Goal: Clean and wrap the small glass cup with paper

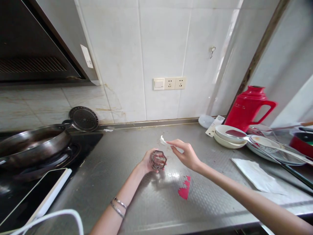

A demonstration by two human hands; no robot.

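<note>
My left hand (146, 160) is wrapped round a small clear glass cup (158, 160), whose faceted rim faces up toward me. Fingers show through its wall. Above and to the right of the cup, my right hand (186, 153) pinches a crumpled white piece of tissue (163, 141) between thumb and fingertips. The tissue is apart from the cup. On the metal counter (117, 195) below the right forearm lies a torn red scrap (184, 188), perhaps paper.
A steel pan (34, 143) sits on the black stove at left, near a phone (36, 195) with a white cable. At right stand a red thermos (246, 107), stacked bowls (228, 138), plates with a long spoon, and a folded white paper sheet (256, 174).
</note>
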